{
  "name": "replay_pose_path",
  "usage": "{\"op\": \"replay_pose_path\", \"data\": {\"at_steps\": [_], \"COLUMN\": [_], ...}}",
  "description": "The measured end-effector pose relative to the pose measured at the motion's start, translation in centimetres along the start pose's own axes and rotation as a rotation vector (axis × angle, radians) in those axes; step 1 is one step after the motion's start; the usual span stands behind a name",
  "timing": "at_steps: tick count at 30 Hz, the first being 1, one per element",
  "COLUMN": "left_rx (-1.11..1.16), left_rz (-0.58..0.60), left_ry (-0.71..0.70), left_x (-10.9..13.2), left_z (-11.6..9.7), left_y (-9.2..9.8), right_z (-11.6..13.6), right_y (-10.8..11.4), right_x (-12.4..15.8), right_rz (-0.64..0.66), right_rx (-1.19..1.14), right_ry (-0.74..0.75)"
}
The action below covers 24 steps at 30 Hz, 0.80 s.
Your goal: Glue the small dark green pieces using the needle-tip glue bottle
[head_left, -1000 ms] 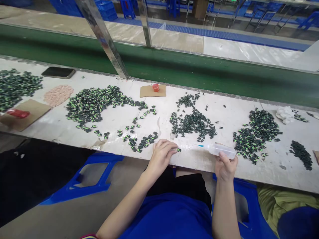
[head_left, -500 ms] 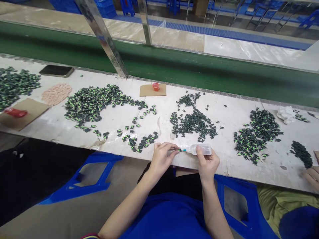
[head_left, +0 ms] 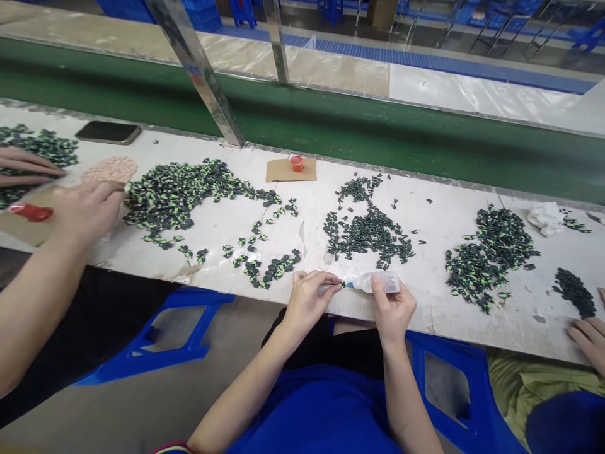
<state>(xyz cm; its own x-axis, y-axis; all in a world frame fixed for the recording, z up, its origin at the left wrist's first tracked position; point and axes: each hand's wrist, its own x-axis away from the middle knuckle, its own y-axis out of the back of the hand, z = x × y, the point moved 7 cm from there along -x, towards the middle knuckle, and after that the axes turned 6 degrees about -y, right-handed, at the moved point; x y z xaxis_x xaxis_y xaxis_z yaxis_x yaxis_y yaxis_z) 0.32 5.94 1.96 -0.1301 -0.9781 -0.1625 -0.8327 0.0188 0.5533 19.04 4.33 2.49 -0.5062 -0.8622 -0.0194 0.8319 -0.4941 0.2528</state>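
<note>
Near the table's front edge, my left hand (head_left: 309, 295) pinches a small dark green piece (head_left: 343, 285) between thumb and fingertips. My right hand (head_left: 394, 309) is closed around a clear squeeze bottle (head_left: 385, 282), tipped on its side. Its blue nozzle tip points left and reaches the small piece, or nearly so; I cannot tell whether they touch. Beyond my hands lies a pile of small dark parts (head_left: 371, 232). To the left of them, dark pieces with bright green marks (head_left: 274, 268) are scattered, with a larger heap (head_left: 174, 192) behind.
A red cup (head_left: 296, 164) stands on cardboard at the back. On the left, a co-worker's hand (head_left: 92, 205) reaches over pink pieces (head_left: 111, 169) near a phone (head_left: 108, 132). Another person's hand (head_left: 590, 337) is at the right edge, by dark heaps (head_left: 503, 236).
A co-worker's arms have come in from the left, over the pink pieces and the far-left heap. The hand at the right edge has shifted slightly. My own hands stay almost still.
</note>
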Motion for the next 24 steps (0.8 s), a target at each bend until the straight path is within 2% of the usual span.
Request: {"op": "replay_pose_path", "data": {"at_steps": [18,24], "left_rx": [0.002,-0.006], "left_rz": [0.001,0.003], "left_ry": [0.010,0.004], "left_x": [-0.03,0.02], "left_z": [0.14,0.24], "left_y": [-0.09,-0.12], "right_z": [-0.03,-0.17], "right_y": [0.21,0.07], "right_x": [0.19,0.18], "right_rz": [-0.045,-0.011], "right_rx": [0.028,0.002], "right_ry": [0.027,0.025]}}
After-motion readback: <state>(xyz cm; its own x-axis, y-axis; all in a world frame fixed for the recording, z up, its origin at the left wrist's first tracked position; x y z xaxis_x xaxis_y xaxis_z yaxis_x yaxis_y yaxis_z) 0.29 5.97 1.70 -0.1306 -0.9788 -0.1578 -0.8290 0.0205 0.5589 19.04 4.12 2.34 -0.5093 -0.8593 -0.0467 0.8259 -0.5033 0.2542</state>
